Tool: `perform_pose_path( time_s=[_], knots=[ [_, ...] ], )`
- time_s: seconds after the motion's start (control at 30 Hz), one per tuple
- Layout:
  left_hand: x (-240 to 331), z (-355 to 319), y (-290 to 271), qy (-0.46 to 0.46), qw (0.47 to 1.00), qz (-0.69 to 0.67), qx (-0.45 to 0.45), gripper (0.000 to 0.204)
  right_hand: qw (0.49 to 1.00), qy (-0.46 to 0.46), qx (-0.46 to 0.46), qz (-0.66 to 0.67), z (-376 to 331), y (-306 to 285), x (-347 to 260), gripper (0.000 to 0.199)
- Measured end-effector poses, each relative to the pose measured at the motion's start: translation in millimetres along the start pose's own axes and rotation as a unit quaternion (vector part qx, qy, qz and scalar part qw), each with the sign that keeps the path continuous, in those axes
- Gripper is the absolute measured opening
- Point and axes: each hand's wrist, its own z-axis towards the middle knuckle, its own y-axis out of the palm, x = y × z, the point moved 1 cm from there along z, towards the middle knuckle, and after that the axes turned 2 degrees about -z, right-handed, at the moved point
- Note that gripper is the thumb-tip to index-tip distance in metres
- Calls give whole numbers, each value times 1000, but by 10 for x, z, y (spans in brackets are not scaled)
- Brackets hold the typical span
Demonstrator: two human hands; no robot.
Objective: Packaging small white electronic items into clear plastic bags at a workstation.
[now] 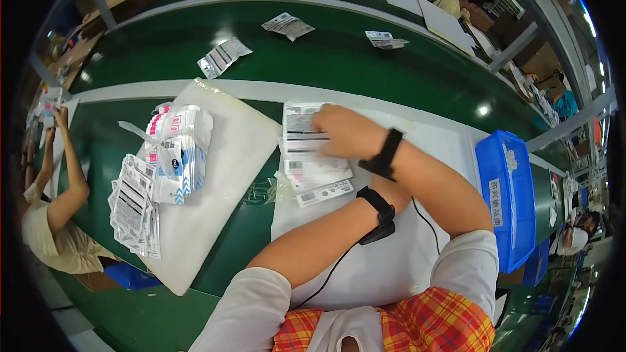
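Note:
My right hand reaches across over a fanned stack of flat silvery pouches on a white sheet. Its fingertips are over the upper pouches, smeared by motion, so their grip is unclear. Under my right forearm, my left hand is mostly covered and its fingers are hidden. Black bands circle both wrists. Lower pouches in the stack stick out toward me, one with a barcode. Left of them stands a bundle of pink, white and blue pouches tied with a clear strip. More loose silvery pouches lie overlapped beside it.
A white board lies under part of the bundle. At right stands a blue bin. Beyond a pale rail, single pouches lie on the green belt. A co-worker at left holds a pouch. A black cable runs by my arms.

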Motion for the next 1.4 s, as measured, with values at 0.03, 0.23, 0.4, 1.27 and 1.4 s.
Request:
perform_pose_path(
  time_s=[0.03, 0.23, 0.4, 1.27, 1.4],
  knots=[
    [44, 9, 1, 6, 1000, 0, -10, 40, 1000, 9, 7, -2, -5, 33, 10, 26],
    [482, 158, -347, -43, 950, 257, -170, 36, 998, 47, 14, 34, -392, -358, 225, 16],
    [614, 271, -385, 11, 991, 122, -47, 23, 910, 365, -102, 167, -1708, -862, 805, 14],
    [713, 322, -255, 27, 886, 353, -298, 54, 827, 557, 68, 1, -4732, -1239, 590, 45],
    [568, 419, -237, -26, 927, 219, -302, 49, 817, 573, 31, 57, -4761, -1101, 887, 45]
  ],
)
